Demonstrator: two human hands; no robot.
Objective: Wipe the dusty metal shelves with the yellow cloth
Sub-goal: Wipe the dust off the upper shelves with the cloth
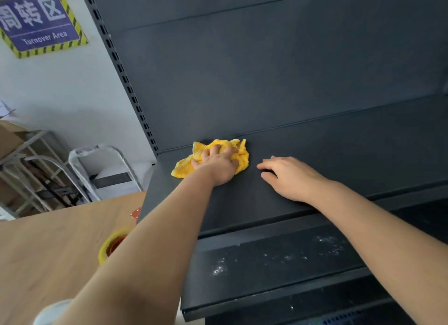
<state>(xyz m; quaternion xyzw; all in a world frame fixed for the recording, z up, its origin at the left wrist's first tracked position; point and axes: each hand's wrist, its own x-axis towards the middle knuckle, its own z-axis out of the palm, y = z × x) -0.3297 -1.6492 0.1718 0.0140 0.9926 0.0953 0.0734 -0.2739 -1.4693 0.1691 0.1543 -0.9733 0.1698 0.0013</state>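
Observation:
A crumpled yellow cloth (242, 158) lies at the back left corner of the upper dark metal shelf (351, 159). My left hand (219, 165) presses down on it, fingers curled into the fabric. To its right, my right hand (288, 176) rests flat on the bare shelf surface, fingers relaxed and holding nothing. The lower shelf (278, 259) below carries white dust patches.
A wooden table (48, 242) stands at the left with a yellow tape roll (110, 246) on it. Folded step ladders (101, 169) and metal racks lean against the wall behind. A blue "Turnover Area" sign (38, 19) hangs at upper left. The slotted shelf upright (123, 77) runs diagonally.

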